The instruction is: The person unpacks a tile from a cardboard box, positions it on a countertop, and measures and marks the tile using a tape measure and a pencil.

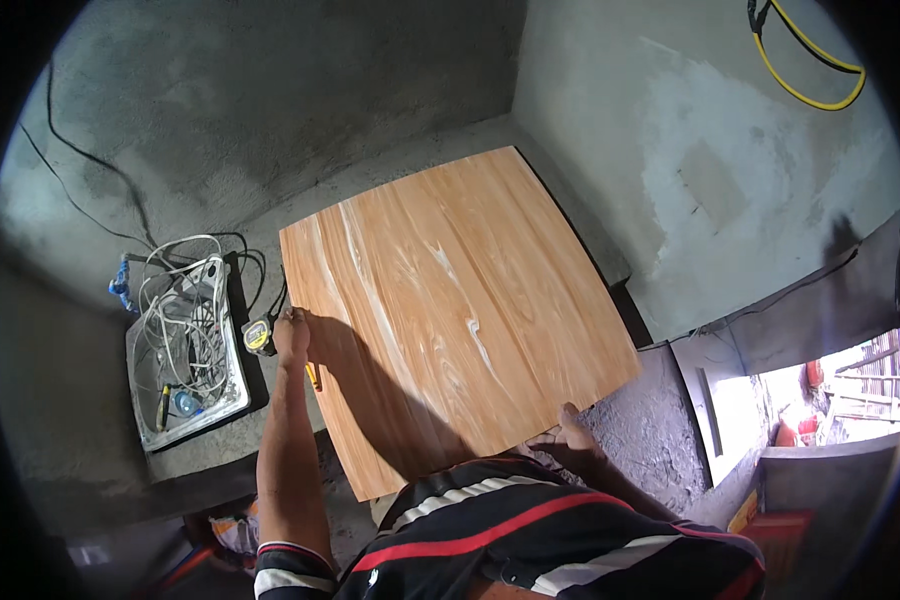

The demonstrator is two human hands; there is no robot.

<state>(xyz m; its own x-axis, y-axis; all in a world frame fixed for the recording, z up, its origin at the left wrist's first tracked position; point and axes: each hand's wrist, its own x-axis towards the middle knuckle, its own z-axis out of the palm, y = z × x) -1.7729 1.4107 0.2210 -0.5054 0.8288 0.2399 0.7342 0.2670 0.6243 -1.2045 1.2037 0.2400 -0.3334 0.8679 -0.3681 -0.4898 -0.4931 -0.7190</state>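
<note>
A large board with an orange-brown wood-grain face (450, 310) lies tilted in front of me, pale streaks running along it. My left hand (292, 335) is closed at its left edge, the fingertips partly hidden. Right against that hand, on its left, is a yellow and black tape measure (258, 337); whether any finger touches it I cannot tell. A thin orange-yellow piece (313, 376) shows beside my left wrist, too small to name. At the near right edge my right hand (568, 442) grips the board, thumb on top and the other fingers mostly underneath.
On the left, a white-rimmed basin (238, 392) holds tangled pale cable (185, 325) and a tool with a dark handle (163, 408). A blue tool (122, 284) sits by its far corner. Cement walls (300, 90) enclose the corner; a yellow cable (820, 103) hangs upper right.
</note>
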